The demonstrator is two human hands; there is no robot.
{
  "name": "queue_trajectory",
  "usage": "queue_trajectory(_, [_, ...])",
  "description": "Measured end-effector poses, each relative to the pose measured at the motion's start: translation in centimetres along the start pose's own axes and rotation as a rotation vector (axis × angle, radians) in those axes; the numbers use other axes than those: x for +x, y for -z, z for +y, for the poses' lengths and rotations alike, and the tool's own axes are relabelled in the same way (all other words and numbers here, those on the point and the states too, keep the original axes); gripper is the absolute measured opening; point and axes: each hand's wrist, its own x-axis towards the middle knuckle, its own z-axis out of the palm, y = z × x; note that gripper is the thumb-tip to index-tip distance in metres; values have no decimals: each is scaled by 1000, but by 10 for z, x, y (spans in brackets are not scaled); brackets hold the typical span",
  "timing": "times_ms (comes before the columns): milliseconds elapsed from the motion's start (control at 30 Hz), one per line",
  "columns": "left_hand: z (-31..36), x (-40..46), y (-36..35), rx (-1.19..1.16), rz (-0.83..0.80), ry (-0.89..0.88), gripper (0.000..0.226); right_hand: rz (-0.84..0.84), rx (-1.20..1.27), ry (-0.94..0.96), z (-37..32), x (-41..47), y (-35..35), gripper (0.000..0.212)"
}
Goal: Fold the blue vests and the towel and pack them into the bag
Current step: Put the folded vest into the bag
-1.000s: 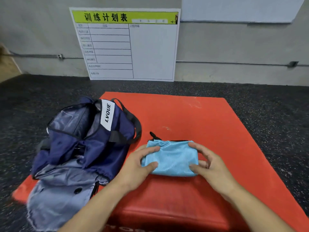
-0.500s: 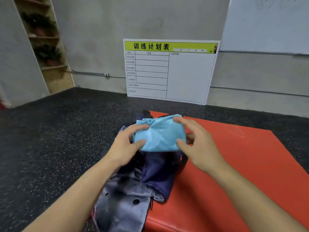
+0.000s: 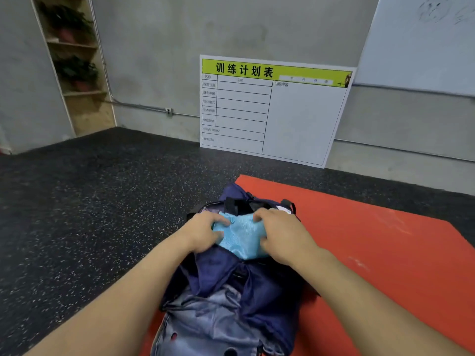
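A folded light-blue vest [image 3: 240, 237] sits in the mouth of the navy bag [image 3: 257, 286], which lies on the left edge of the red mat [image 3: 372, 242]. My left hand [image 3: 203, 233] grips the vest's left side with the thumb on top. My right hand [image 3: 280, 233] grips its right side, fingers curled over the upper edge. The vest's lower part is partly sunk into the bag's opening. A grey-blue flap of the bag [image 3: 205, 325] hangs toward me. No towel or other vest is in view.
A white training-schedule board [image 3: 272, 109] leans on the grey wall behind the mat. Dark speckled floor [image 3: 90, 214] spreads to the left. A wooden shelf with potted plants [image 3: 74, 65] stands at the far left.
Both hands lifted the folded vest off the red mat, carried it left over the bag, and lowered it into the bag's opening. The head turned left toward the bag.
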Motion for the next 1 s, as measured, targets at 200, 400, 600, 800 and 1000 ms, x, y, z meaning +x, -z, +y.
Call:
queue_trajectory(200, [15,0,-1,311,56,-48,18,-131,-233,-8,-7,16,-8,26])
queue_trajectory(400, [18,4,-29,521,-16,-173,26,-319,-321,100,-12,20,-40,34])
queue_trajectory(600, [19,0,-31,406,63,-196,49,-158,-72,128,2,9,-34,41])
queue_trajectory(800, [71,-23,-12,-119,265,-389,42,162,513,143,43,-29,22,49])
queue_trajectory(1000, [157,-52,-1,-345,277,-472,49,283,620,65,85,-94,88,56])
